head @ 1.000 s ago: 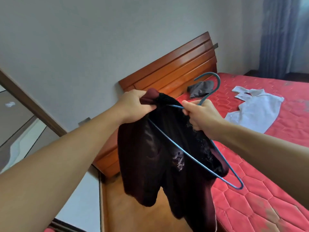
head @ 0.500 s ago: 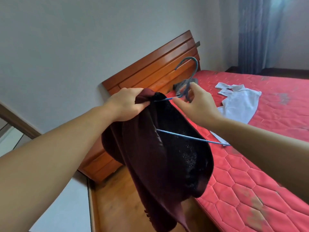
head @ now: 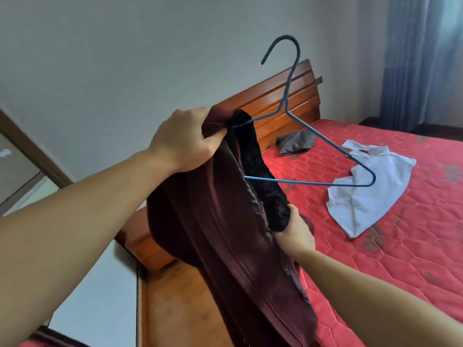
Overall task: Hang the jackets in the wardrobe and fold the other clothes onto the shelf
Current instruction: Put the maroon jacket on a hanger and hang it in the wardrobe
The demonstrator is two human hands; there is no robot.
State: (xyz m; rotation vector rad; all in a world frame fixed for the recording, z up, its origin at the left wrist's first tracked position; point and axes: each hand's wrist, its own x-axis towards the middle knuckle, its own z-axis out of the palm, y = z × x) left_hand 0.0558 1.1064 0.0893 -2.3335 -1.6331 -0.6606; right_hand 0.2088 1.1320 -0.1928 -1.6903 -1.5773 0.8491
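A dark maroon jacket (head: 218, 229) with a black velvety collar hangs in the air before me. My left hand (head: 186, 140) grips its shoulder at the top, where one end of a blue wire hanger (head: 323, 139) is tucked inside the cloth. The hanger's hook points up and its other end sticks out free to the right. My right hand (head: 294, 232) holds the black front edge of the jacket lower down. On the red mattress (head: 400, 246) lie a white shirt (head: 370, 194) and a small dark grey garment (head: 295, 145).
A wooden headboard (head: 283, 103) stands against the white wall behind the jacket. Wooden floor (head: 172, 301) runs between the bed and me. A brown door frame (head: 27, 144) is at the left, and blue curtains (head: 423, 58) hang at the far right.
My right hand let go of the hanger's neck and dropped to the jacket's black front edge. The hanger now stands upright with its right end free.
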